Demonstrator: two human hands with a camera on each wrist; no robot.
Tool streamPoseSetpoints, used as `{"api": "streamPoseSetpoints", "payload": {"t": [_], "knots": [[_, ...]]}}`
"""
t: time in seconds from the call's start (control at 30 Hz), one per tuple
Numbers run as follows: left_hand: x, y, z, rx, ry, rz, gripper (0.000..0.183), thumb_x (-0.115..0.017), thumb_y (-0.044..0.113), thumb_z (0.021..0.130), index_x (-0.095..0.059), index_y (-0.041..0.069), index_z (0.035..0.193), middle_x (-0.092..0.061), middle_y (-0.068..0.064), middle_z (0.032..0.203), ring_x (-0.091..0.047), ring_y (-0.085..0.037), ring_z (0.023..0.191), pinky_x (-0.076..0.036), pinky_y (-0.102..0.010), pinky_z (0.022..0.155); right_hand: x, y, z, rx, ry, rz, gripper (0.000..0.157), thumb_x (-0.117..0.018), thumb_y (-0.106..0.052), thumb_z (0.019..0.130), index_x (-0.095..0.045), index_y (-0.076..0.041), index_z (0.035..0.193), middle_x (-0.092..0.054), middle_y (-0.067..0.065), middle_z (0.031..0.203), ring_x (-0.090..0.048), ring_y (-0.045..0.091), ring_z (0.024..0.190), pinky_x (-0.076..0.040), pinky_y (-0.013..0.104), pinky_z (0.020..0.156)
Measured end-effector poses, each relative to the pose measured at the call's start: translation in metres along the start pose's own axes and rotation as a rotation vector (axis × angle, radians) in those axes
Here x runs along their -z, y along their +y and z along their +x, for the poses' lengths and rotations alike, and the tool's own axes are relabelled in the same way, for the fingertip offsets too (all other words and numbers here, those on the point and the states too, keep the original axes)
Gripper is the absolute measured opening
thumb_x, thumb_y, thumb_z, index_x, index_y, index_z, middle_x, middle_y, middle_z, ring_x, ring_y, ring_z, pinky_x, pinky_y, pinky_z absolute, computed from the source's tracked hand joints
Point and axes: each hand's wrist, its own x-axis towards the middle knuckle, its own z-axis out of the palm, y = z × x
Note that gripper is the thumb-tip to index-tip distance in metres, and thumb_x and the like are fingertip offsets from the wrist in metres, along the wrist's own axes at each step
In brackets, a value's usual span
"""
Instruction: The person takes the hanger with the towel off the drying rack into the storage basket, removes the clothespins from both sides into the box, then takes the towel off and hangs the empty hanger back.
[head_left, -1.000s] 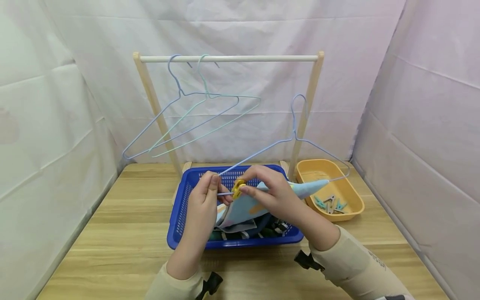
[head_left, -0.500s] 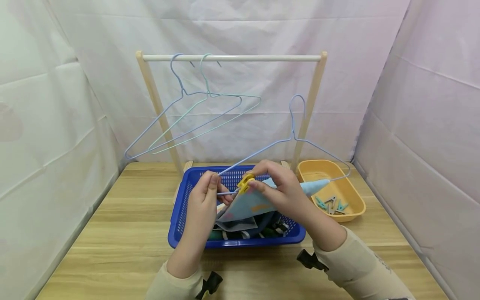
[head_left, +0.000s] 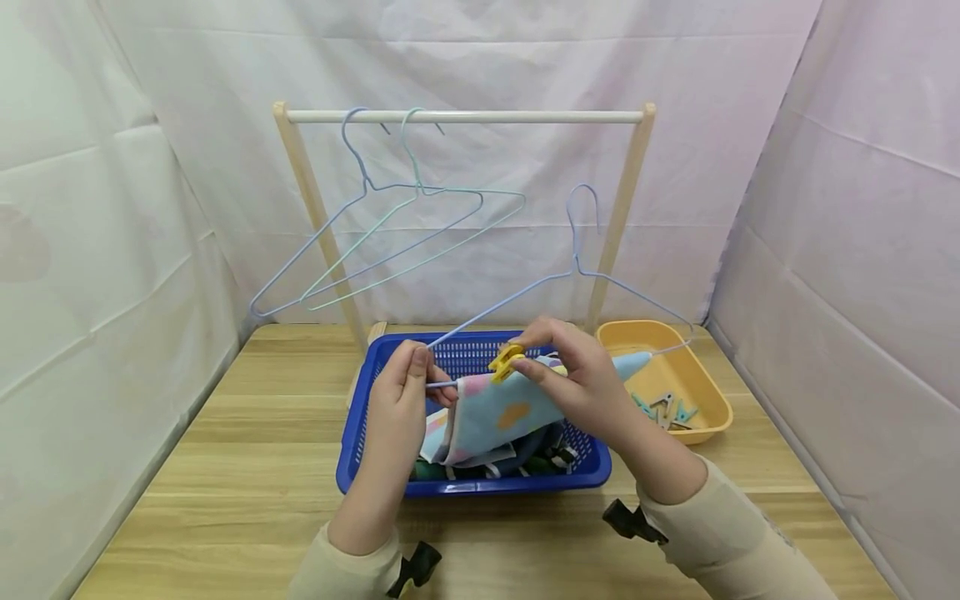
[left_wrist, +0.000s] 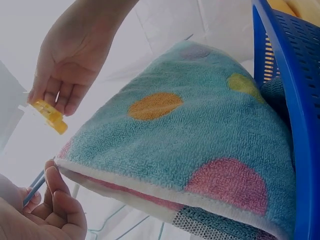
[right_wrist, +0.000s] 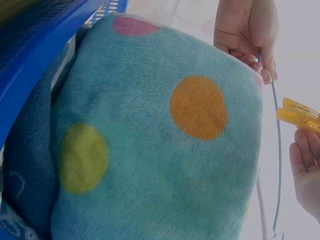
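My left hand [head_left: 405, 392] grips the left corner of a light blue wire hanger [head_left: 576, 262]. Over its lower bar is folded a light blue towel [head_left: 510, 417] with coloured dots; the left edge lies right beside the left fingers. Between thumb and fingers, my right hand [head_left: 581, 375] pinches a yellow clothespin [head_left: 504, 363]. In the left wrist view the clothespin [left_wrist: 50, 117] is in the air, apart from the towel [left_wrist: 200, 135]. The right wrist view has it just off the fold too. The towel's lower part hangs into a blue basket [head_left: 480, 487].
Dark cloths [head_left: 536, 458] lie in the basket. To its right is a yellow tray [head_left: 701, 379] with several clothespins [head_left: 663, 408]. Behind stands a rack with a white rail [head_left: 465, 117], on which a blue hanger [head_left: 307, 242] and a green hanger [head_left: 375, 233] hang.
The right hand has moved right with the clothespin, away from the left hand and off the bar. The towel's pink corner now shows along the bar. The held hanger has shifted slightly left.
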Motion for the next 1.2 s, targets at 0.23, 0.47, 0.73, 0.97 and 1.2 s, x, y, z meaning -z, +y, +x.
{"api": "streamPoseSetpoints", "payload": {"t": [0.23,0.47,0.73,0.97,1.2], "knots": [[0.004,-0.001,0.001,0.001,0.018,-0.006,0.037,-0.036,0.034,0.106,-0.051,0.004,0.089,-0.063,-0.012,0.073,-0.064,-0.023,0.067,-0.056,-0.032,0.066,0.007,0.005,-0.007,0.014,-0.001,-0.012,0.012,-0.062,-0.013,0.097,-0.062,-0.001,0.100,-0.065,0.008,0.095,-0.062,0.018,0.086,-0.051,0.027,0.079],[0.008,0.000,0.003,-0.021,0.029,-0.036,0.040,-0.036,0.035,0.106,-0.049,0.002,0.088,-0.062,-0.014,0.074,-0.065,-0.024,0.066,-0.057,-0.033,0.065,0.015,0.007,-0.016,0.017,0.010,-0.090,0.014,-0.061,-0.014,0.097,-0.062,-0.002,0.101,-0.066,0.009,0.094,-0.062,0.018,0.086,-0.050,0.024,0.078],[0.017,0.001,0.006,-0.022,0.035,-0.059,0.039,-0.034,0.031,0.106,-0.049,0.000,0.089,-0.063,-0.015,0.076,-0.064,-0.023,0.064,-0.056,-0.035,0.064,0.027,0.009,-0.031,-0.099,0.020,-0.173,0.024,-0.068,0.010,0.085,-0.063,-0.006,0.102,-0.067,0.004,0.097,-0.061,0.014,0.086,-0.049,0.021,0.073],[0.024,0.002,0.009,-0.024,0.056,-0.069,0.038,-0.035,0.028,0.107,-0.049,-0.005,0.093,-0.061,-0.014,0.076,-0.064,-0.019,0.064,-0.055,-0.030,0.063,0.041,0.011,-0.043,-0.190,0.032,-0.269,0.029,-0.070,0.012,0.082,-0.064,-0.010,0.100,-0.067,-0.001,0.093,-0.057,0.010,0.077,-0.044,0.021,0.065],[0.030,0.005,0.010,0.010,0.076,-0.075,0.036,-0.034,0.028,0.107,-0.048,-0.001,0.092,-0.061,-0.013,0.077,-0.064,-0.020,0.065,-0.055,-0.029,0.064,0.054,0.016,-0.054,-0.177,0.035,-0.270,0.032,-0.069,0.018,0.079,-0.063,-0.005,0.100,-0.064,0.004,0.094,-0.058,0.011,0.087,-0.047,0.018,0.078]]}}
